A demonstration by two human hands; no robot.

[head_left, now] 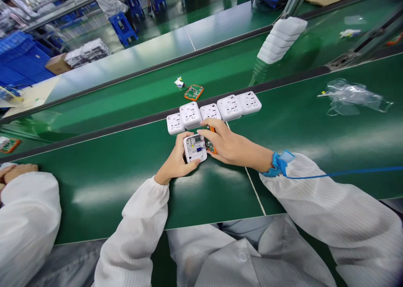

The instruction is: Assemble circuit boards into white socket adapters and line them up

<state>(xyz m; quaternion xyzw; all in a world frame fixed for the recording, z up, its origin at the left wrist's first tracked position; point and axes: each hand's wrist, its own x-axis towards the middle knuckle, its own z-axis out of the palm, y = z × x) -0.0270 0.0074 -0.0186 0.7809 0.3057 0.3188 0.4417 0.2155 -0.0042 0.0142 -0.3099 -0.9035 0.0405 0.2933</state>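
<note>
Head view: near the middle of the green bench, toward its far edge, the left hand holds an open white housing. Its grip is pinched on the housing's left and near sides, with the thumb along the left rim. The parts inside are too small to tell apart.

The right hand curls over the housing's right side, its grip closed on an orange-rimmed board. The fingers hide most of the board, and only slivers of orange and green show. A blue wrist strap sits on that wrist, and its cord runs off the right edge of the frame.

Just behind the hands, five closed white units line the bench's far edge, touching side by side. On the belt beyond lie another board and a leaning stack of white covers. A crumpled clear bag lies toward the bench's right end. At the left edge of the frame a co-worker's hand is cut off.
</note>
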